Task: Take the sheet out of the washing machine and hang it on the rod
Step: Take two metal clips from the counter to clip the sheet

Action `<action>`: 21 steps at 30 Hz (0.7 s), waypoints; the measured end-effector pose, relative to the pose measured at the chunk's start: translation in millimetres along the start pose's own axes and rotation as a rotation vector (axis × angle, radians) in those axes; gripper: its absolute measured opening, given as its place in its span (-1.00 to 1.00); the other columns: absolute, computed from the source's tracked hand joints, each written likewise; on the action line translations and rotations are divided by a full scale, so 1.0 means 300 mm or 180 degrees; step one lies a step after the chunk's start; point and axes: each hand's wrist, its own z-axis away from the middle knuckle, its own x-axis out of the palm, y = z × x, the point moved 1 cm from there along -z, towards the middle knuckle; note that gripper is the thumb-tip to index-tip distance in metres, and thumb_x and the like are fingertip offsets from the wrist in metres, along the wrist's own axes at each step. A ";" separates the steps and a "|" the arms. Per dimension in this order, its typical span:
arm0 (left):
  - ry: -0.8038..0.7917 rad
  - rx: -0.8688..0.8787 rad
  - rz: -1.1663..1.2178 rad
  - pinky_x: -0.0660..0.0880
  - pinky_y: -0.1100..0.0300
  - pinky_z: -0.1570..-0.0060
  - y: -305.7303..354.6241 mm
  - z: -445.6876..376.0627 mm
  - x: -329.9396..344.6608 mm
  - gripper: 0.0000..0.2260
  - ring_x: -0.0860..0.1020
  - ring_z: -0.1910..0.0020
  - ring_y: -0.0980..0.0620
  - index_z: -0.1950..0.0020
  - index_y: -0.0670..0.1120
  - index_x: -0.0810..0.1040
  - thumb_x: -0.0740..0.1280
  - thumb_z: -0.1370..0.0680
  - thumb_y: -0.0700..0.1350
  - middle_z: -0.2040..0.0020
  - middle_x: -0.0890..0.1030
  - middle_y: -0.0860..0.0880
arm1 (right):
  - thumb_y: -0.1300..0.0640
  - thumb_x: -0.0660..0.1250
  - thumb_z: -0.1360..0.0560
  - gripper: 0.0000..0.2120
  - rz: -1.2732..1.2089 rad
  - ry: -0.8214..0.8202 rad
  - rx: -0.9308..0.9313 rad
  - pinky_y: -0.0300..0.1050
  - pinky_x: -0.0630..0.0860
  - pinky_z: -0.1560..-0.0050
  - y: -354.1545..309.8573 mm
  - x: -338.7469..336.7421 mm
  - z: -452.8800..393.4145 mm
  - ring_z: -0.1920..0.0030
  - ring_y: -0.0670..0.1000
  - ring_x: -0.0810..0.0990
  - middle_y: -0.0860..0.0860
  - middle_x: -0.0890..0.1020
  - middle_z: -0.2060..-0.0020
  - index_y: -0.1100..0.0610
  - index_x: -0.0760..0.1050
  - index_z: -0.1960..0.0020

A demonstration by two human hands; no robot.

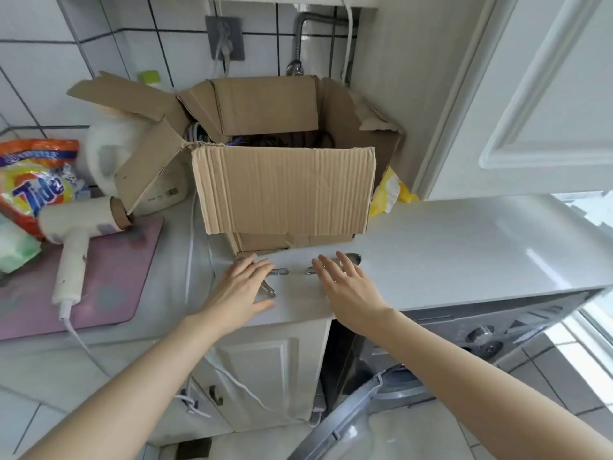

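My left hand (242,287) and my right hand (345,283) hover palm-down over the white countertop (447,254), fingers apart, holding nothing. Between and under them lie metal clips (280,272), one partly hidden by my left hand. The grey washing machine (491,330) stands under the counter at the lower right, its door (341,423) swung open toward me. No sheet and no rod are in view.
An open cardboard box (285,190) stands just behind my hands. A white hair dryer (76,234) lies on a pink mat (109,287) at the left, beside a Tide detergent bag (36,184). A white cabinet door (544,94) hangs at the upper right.
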 end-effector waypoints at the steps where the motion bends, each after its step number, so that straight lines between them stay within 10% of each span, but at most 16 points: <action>1: -0.0013 -0.0004 -0.0003 -0.08 0.20 -0.47 0.003 -0.010 -0.002 -0.31 -0.02 -0.56 0.08 -0.56 -0.03 0.14 0.32 -0.54 0.18 -0.57 0.15 0.08 | 0.24 0.17 -0.55 -0.31 0.0047 0.0000 -0.0061 0.10 0.04 -0.48 0.009 0.002 -0.014 -0.52 0.29 -0.03 0.13 0.07 -0.54 0.22 -0.12 -0.56; 5: -0.0002 -0.0096 0.0139 -0.04 0.13 -0.48 0.030 -0.038 -0.017 -0.31 0.01 -0.56 0.06 -0.56 -0.02 0.15 0.36 -0.53 0.13 -0.57 0.16 0.02 | 0.25 0.23 -0.51 -0.30 0.0105 -0.0107 -0.0230 0.19 0.14 -0.44 0.030 0.017 -0.065 -0.46 0.33 0.16 0.16 0.26 -0.45 0.26 -0.03 -0.55; 10: 0.0202 -0.0153 0.0370 0.10 0.05 -0.45 0.029 -0.050 0.024 -0.36 0.27 -0.44 -0.07 -0.48 -0.06 0.34 0.43 -0.47 0.13 -0.39 0.45 -0.07 | 0.17 0.55 -0.20 -0.28 0.0166 -0.0080 -0.0142 0.30 0.52 0.05 0.049 0.034 -0.087 0.08 0.24 0.61 0.12 0.60 -0.02 0.26 0.45 -0.32; 21: 0.1336 -0.0396 0.1632 0.31 0.45 -0.21 0.171 0.017 0.006 -0.35 0.41 -0.14 0.42 -0.40 -0.01 0.42 0.57 -0.35 -0.02 -0.18 0.48 0.23 | -0.01 0.29 -0.56 -0.42 -0.0813 0.0049 0.0329 0.34 0.25 -0.31 0.004 -0.009 0.025 -0.18 0.22 0.50 0.07 0.47 -0.25 0.10 0.20 -0.50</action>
